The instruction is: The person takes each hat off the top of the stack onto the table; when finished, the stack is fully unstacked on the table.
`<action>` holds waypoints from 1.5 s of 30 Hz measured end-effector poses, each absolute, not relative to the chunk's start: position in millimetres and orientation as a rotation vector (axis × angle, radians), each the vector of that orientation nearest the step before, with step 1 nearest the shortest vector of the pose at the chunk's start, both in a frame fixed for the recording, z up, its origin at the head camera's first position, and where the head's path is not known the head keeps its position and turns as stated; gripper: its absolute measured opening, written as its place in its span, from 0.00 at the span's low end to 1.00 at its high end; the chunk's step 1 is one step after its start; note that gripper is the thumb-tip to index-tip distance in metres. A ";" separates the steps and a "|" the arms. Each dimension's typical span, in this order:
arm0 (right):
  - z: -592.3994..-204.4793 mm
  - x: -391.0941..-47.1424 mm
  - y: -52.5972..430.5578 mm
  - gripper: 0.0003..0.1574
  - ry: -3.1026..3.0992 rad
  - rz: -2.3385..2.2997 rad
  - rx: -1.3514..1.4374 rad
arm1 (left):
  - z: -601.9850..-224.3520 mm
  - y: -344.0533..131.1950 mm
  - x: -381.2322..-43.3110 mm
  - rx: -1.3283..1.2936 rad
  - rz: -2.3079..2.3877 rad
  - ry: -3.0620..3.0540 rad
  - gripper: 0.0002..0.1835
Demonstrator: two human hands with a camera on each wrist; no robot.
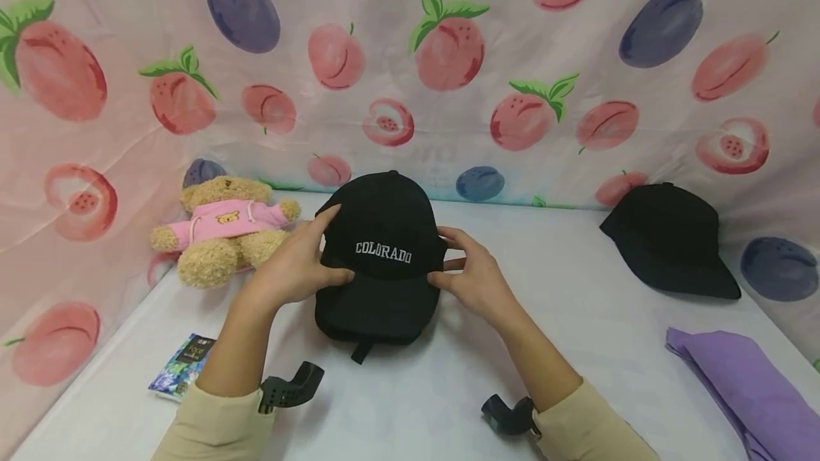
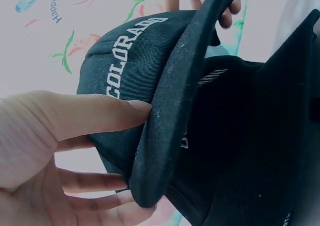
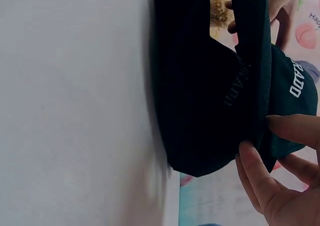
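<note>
A black baseball cap (image 1: 384, 223) with white COLORADO lettering is held up between both hands, its brim toward me. My left hand (image 1: 295, 262) grips its left side, thumb where brim meets crown; in the left wrist view, fingers (image 2: 115, 206) lie under the brim (image 2: 167, 121). My right hand (image 1: 474, 272) pinches the right side, thumb on top of the brim and fingers below, as the right wrist view shows. Under the cap is another black fabric piece (image 3: 200, 110) with faint lettering, seemingly a second cap, resting on the table. A short black strap (image 1: 361, 353) sticks out at the front.
A teddy bear (image 1: 224, 223) in a pink hoodie sits back left. A small floral packet (image 1: 182, 368) lies front left, partly behind the left forearm. At the right are a black bucket hat (image 1: 673, 240) and a folded purple cloth (image 1: 743, 383). A fruit-print curtain (image 1: 410, 55) hangs behind the white table.
</note>
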State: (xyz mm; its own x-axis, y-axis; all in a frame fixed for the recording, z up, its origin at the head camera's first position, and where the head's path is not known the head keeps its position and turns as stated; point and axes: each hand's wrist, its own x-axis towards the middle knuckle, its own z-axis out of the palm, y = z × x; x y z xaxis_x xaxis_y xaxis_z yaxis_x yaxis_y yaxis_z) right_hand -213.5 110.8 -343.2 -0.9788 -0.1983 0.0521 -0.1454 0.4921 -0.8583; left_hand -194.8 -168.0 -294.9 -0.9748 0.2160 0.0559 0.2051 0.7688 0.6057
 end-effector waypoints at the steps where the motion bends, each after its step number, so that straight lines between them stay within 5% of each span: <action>1: -342.8 -213.2 111.4 0.46 2.667 -1.528 -0.308 | -295.0 -167.7 -194.2 0.348 1.009 2.937 0.57; 45: -319.4 -215.7 137.9 0.48 2.772 -1.446 -0.308 | -296.5 -133.7 -188.1 0.228 1.123 2.976 0.55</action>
State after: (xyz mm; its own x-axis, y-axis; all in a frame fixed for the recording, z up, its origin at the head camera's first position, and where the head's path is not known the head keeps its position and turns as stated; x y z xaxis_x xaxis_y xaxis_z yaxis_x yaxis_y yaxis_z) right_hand -215.7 137.9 -319.4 -0.9807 -0.1733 0.0902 -0.1731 0.5568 -0.8124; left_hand -188.1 -133.7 -296.5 -0.9887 0.1168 0.0943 0.1500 0.7417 0.6537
